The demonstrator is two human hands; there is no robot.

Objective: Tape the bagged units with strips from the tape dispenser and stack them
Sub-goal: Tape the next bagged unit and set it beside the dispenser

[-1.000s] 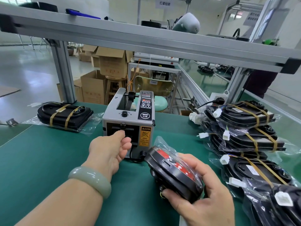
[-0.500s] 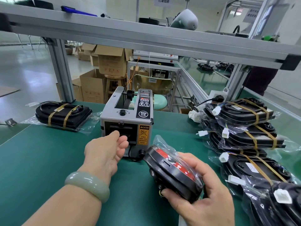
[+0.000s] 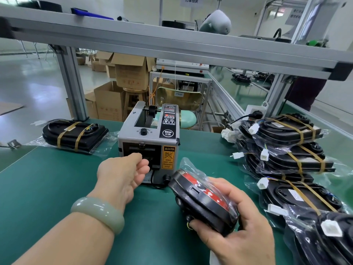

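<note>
A grey tape dispenser (image 3: 148,137) stands mid-table on the green mat (image 3: 45,188). My left hand (image 3: 122,173), with a jade bangle on its wrist, is at the dispenser's front outlet. Its thumb and curled fingers pinch together there, and they hide the tape strip itself. To the right, my right hand (image 3: 238,234) grips a black unit with a red face in a clear bag (image 3: 200,197), tilted on edge just above the mat. It touches the dispenser's lower right corner.
Several bagged black units bound with brown tape are piled at the right (image 3: 286,134); more lie at the near right (image 3: 305,197). One taped unit (image 3: 74,134) lies at the far left. An aluminium frame beam (image 3: 172,46) crosses overhead. Cardboard boxes stand beyond the table.
Both hands hold nearly the same places. My left hand stays at the dispenser outlet and the bagged unit stays in my right hand; the view has shifted slightly.
</note>
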